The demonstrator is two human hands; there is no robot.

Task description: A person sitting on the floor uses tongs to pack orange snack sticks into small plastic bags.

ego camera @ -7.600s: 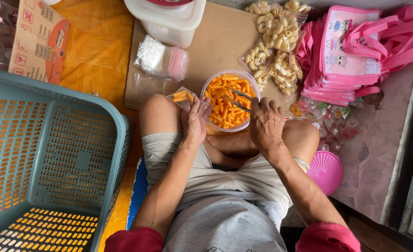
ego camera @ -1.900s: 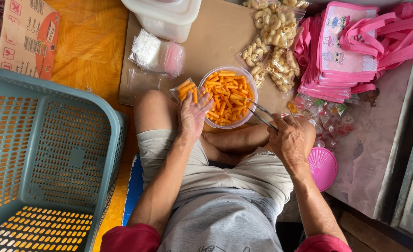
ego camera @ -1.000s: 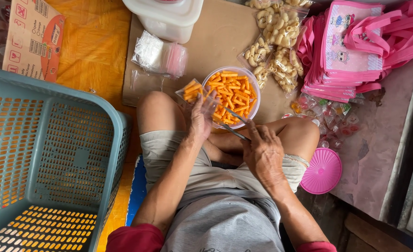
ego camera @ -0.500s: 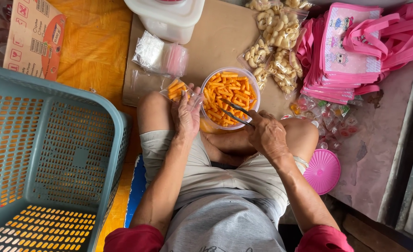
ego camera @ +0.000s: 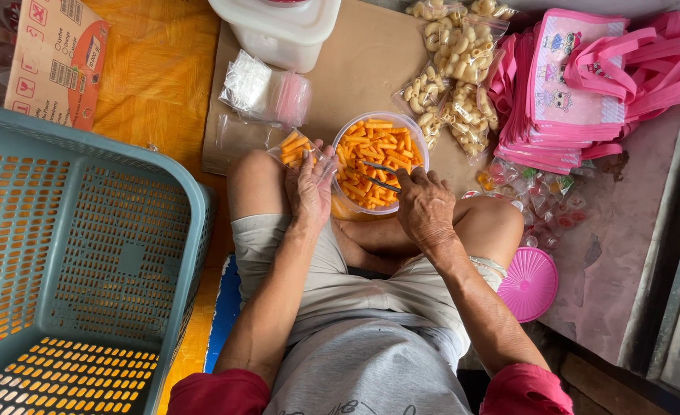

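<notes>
a: where is the right hand (ego camera: 426, 207) compared to the clear bowl (ego camera: 380, 162) of orange snack sticks?

b: it is at the near rim of the bowl, on the person's side. its fingers are pressed together around metal tongs (ego camera: 378, 175), and the tongs point from the hand away over the snacks, toward the far left of the bowl. so the long axis of the tongs goes slanted across the bowl.

a: and the left hand (ego camera: 311, 187)?

b: it is just beside the bowl, on its left. the fingers are pinching a small clear bag (ego camera: 297, 148) that already has some orange sticks inside. which way the opening of the bag faces, i cannot tell.

a: which hand is nearer to the snacks?

b: the right one, because its tongs are lying among them. the bag is just left of the bowl rim, so the tips of the tongs are only near to it, not touching.

a: other things around the bowl?

b: behind the bowl, packets of pale curled snacks (ego camera: 453, 69); to the left, far from it, a teal plastic basket (ego camera: 86, 253).
</notes>
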